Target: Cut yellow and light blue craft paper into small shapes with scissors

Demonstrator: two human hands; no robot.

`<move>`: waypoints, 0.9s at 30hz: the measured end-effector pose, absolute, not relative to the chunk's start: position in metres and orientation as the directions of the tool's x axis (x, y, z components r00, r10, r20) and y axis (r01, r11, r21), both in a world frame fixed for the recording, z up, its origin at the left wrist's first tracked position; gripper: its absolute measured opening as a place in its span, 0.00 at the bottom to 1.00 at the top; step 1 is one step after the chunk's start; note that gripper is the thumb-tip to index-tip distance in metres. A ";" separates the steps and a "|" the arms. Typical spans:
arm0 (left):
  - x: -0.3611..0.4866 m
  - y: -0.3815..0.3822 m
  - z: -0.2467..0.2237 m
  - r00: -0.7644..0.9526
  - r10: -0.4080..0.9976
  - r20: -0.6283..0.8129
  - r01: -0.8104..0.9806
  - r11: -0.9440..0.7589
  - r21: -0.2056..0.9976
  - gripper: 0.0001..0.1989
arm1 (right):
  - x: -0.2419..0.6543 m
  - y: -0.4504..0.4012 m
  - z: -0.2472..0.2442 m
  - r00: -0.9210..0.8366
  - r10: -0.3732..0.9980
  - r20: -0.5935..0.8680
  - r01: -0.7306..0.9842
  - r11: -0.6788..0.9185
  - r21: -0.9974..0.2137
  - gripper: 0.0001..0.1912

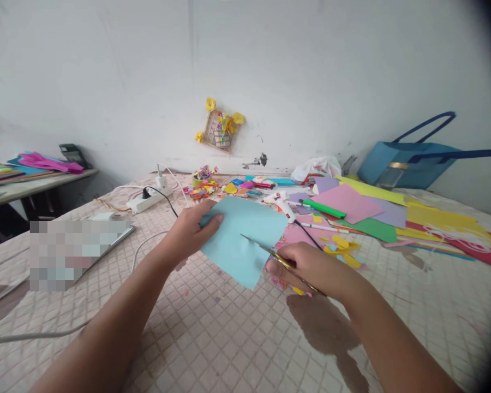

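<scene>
A light blue sheet of paper (239,221) is held up over the table, pinched at its left edge by my left hand (194,226), thumb on top. My right hand (300,265) is closed round a pair of scissors (276,255) with gold-coloured handles. The blades lie over the paper's lower right part and point to the upper left; I cannot tell whether they have cut into it. Behind the sheet, to the right, a white glue gun (285,209) rests on the table near yellow paper pieces (346,248).
Coloured sheets (352,204) and a blue bag (409,164) are at the right. A power strip (147,201) with cables and a blurred-out flat device (82,254) are at the left. Small paper cut-outs (202,191) lie at the back. A flower-trimmed stick decoration (221,128) hangs on the wall.
</scene>
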State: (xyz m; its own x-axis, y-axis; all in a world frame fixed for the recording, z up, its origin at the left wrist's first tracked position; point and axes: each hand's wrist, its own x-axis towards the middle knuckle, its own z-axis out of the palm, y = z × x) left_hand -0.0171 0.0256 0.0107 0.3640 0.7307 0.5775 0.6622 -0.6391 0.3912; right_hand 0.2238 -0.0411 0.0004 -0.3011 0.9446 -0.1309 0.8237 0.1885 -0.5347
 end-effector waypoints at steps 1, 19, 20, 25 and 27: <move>-0.017 0.025 0.011 0.368 0.728 0.579 0.663 -0.642 0.385 0.09 | 0.224 -0.041 0.001 -0.312 0.940 -0.138 0.813 0.188 -0.551 0.23; -0.016 0.025 0.009 0.376 0.701 0.607 0.635 -0.671 0.382 0.09 | 0.220 -0.041 0.003 -0.323 0.936 -0.139 0.815 0.200 -0.544 0.28; -0.016 0.025 0.010 0.371 0.704 0.605 0.634 -0.669 0.388 0.09 | 0.219 -0.041 0.004 -0.326 0.934 -0.147 0.812 0.197 -0.549 0.28; -0.014 0.023 0.011 0.375 0.709 0.597 0.634 -0.666 0.393 0.08 | 0.217 -0.042 0.004 -0.276 0.956 -0.097 0.865 0.203 -0.459 0.28; -0.013 0.021 0.010 0.388 0.710 0.587 0.638 -0.667 0.385 0.08 | 0.216 -0.042 0.004 -0.284 0.956 -0.078 0.867 0.221 -0.447 0.28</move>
